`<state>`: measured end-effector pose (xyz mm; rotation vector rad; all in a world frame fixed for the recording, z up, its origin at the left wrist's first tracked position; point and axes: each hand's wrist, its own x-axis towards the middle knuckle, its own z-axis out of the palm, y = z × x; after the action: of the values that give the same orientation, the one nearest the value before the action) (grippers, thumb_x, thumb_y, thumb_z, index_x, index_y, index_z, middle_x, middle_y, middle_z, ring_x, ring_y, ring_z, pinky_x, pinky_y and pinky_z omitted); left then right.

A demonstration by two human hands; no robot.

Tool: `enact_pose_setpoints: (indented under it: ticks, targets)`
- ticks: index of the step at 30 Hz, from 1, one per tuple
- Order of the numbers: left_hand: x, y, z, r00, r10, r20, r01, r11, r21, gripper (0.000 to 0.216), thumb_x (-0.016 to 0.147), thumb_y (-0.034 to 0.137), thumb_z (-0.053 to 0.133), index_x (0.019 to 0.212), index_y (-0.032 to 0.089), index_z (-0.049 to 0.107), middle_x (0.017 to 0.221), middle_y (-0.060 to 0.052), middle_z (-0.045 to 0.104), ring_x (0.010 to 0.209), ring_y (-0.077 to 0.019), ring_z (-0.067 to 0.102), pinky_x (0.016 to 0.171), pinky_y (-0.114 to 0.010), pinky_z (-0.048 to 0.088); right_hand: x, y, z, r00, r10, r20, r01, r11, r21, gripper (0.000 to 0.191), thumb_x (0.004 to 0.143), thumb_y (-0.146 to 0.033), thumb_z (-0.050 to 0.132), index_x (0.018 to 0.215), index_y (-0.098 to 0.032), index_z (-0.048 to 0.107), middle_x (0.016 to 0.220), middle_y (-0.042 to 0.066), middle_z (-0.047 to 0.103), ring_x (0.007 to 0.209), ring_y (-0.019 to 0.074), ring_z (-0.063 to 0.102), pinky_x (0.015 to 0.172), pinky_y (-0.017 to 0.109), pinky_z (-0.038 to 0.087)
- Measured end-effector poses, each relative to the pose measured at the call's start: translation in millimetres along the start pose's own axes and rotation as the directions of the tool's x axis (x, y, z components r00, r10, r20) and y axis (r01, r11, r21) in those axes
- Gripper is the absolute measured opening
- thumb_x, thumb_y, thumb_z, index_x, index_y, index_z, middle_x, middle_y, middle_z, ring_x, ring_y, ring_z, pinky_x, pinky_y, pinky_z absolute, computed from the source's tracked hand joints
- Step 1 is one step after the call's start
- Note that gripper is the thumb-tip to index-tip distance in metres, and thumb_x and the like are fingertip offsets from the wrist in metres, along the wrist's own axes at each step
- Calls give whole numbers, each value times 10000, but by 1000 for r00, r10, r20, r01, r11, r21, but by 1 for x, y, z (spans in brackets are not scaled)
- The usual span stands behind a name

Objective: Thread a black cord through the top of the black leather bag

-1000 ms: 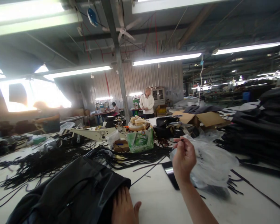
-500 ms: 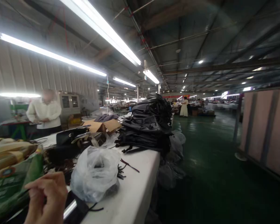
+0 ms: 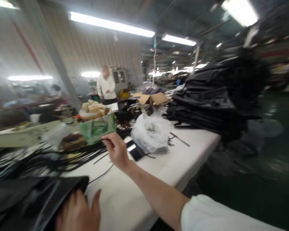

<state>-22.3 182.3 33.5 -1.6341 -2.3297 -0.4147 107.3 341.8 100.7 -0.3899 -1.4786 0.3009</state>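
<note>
1. Your right hand is raised over the table, the thumb and fingertips pressed together; you cannot tell whether anything thin sits between them.
2. Your left hand is blurred, its thumb spread well away from the fingers, which reach in at the edge of the black bag.
3. That bag lies at your near left, partly out of view.
4. Beside its edge, a thin dark cord runs across the white tabletop toward your right hand.
5. Just past your right wrist lies a dark flat object, near a crumpled clear plastic bag.
6. Behind your right hand stands a green bag; loose black strips spread to its left.
7. Farther right rises a pile of black fabric.
8. Beyond the table, a person in a white top stands.
</note>
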Motion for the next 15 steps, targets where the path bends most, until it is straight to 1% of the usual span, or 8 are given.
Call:
enact_pose_setpoints:
  ticks: [1, 2, 4, 7, 9, 11, 13, 15]
  targets:
    - [-8, -10, -10, 1000, 0, -4, 1, 998, 57, 620, 1150, 539, 304, 1278, 77, 699, 1225, -258, 750, 1169, -421, 720, 965, -512, 558, -1, -1, 2, 999, -6, 37, 5, 999, 37, 170, 1150, -282, 593, 1111, -190, 731, 1069, 91, 745, 1047, 193, 719, 1005, 320, 607]
    - [-11, -16, -17, 1000, 2, -7, -2, 996, 86, 646, 1151, 547, 315, 1318, 37, 675, 1253, -275, 743, 1188, -421, 721, 983, -501, 548, -3, -1, 6, 997, 5, 79, -10, 998, 65, 171, 1158, -269, 579, 1129, -192, 729, 1086, 91, 733, 1060, 190, 710, 1014, 320, 597]
    - [-10, -17, -22, 1000, -17, -8, 18, 997, 73, 649, 1148, 555, 388, 1402, 10, 633, 1310, -276, 738, 1229, -409, 723, 1014, -474, 538, -8, -3, 14, 989, 8, 149, -23, 995, 102, 173, 1166, -263, 565, 1152, -196, 725, 1108, 93, 715, 1078, 191, 699, 1018, 322, 587]
    - [-1, -13, -20, 998, -41, 54, 37, 997, 60, 612, 1143, 525, 464, 1403, -1, 639, 1317, -285, 738, 1267, -421, 715, 1051, -470, 531, -18, -7, 24, 964, -24, 266, -11, 992, 129, 190, 1175, -249, 543, 1164, -197, 725, 1131, 97, 705, 1094, 195, 690, 1003, 320, 579]
    - [1, -10, -18, 997, -41, 66, 38, 998, 48, 620, 1137, 505, 500, 1450, -17, 616, 1362, -301, 720, 1312, -433, 694, 1095, -485, 518, -26, -8, 30, 937, -43, 347, -6, 990, 138, 194, 1175, -246, 543, 1159, -198, 730, 1130, 94, 706, 1084, 194, 691, 986, 315, 578]
    - [-2, -10, -16, 998, -45, 42, 43, 999, 30, 637, 1137, 489, 504, 1508, -25, 575, 1410, -313, 696, 1347, -433, 676, 1118, -487, 510, -34, -7, 35, 905, -46, 423, -15, 990, 140, 179, 1170, -252, 564, 1153, -200, 735, 1132, 87, 712, 1077, 193, 697, 979, 307, 577]
    - [-6, -11, -11, 999, -53, 12, 52, 998, 16, 644, 1139, 475, 494, 1525, -36, 554, 1428, -324, 681, 1351, -437, 671, 1132, -492, 504, -39, -4, 42, 869, -50, 492, -16, 992, 129, 156, 1158, -236, 590, 1142, -197, 740, 1140, 83, 716, 1082, 192, 703, 982, 297, 572]
    - [-9, -12, -4, 998, -52, -25, 52, 999, -10, 655, 1137, 459, 485, 1537, -58, 529, 1461, -343, 652, 1385, -451, 643, 1168, -513, 482, -43, 0, 50, 817, -79, 572, 23, 994, 105, 153, 1138, -176, 597, 1133, -193, 749, 1157, 82, 717, 1094, 190, 704, 974, 280, 564]
